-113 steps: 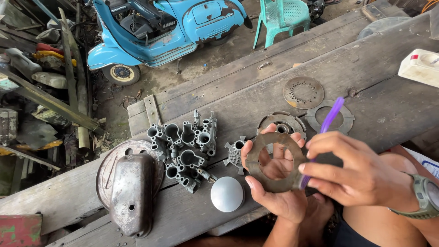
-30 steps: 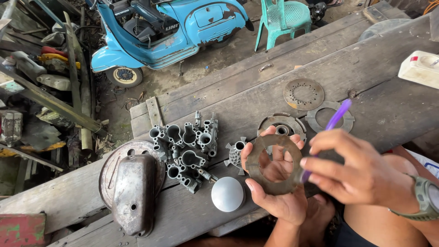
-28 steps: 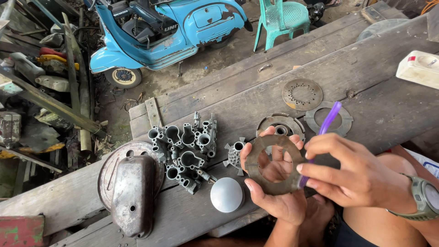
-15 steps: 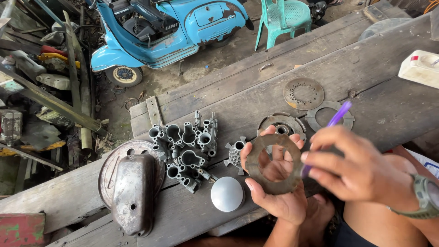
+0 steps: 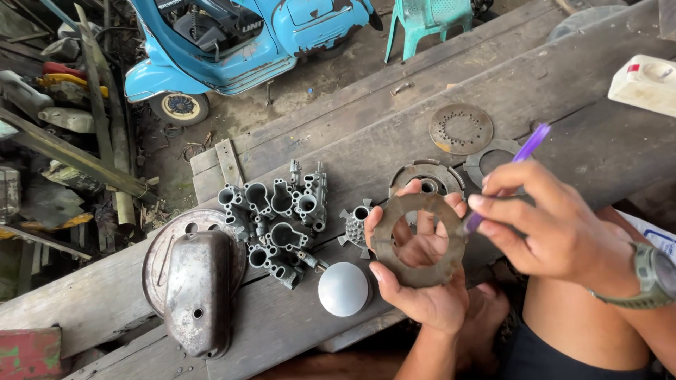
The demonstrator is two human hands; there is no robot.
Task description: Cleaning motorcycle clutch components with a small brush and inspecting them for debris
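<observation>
1. Holding: your left hand (image 5: 422,281), lower centre of the frame, palm up, has its grip closed on a flat brown metal ring plate (image 5: 420,240). Fingertips curl over the plate's upper edge, thumb presses its left edge. The plate is lifted clear of the worktop (image 5: 366,127).
2. Your right hand (image 5: 556,225), right of centre, pinches a purple brush handle (image 5: 524,151) in a narrow grip between thumb and fingers. The handle slants toward the upper right; its lower end meets the plate's right edge. The tip is hidden behind the plate and fingers, so you cannot tell what sits on that end.
3. A grey-green wristwatch (image 5: 651,278) is on your right wrist, at the right edge.
4. Worktop is weathered grey planks running from lower left to upper right.
5. Left of the plate: a small toothed hub (image 5: 354,224), then a cluster of grey cast-metal bodies (image 5: 278,222) with round bores, touching one another.
6. Below the cluster: a smooth silver dome cap (image 5: 343,288), near your left thumb.
7. Lower left: a rusty oblong cover (image 5: 197,292) lying on a round rusty plate (image 5: 165,243).
8. Above your hands: a perforated disc (image 5: 460,129), a thin ring (image 5: 493,151) and a round hub part (image 5: 426,176), near each other.
9. Upper right: a white box (image 5: 644,84).
10. Top of frame, on the ground: a blue scooter (image 5: 239,42) and a green plastic chair (image 5: 429,17).
</observation>
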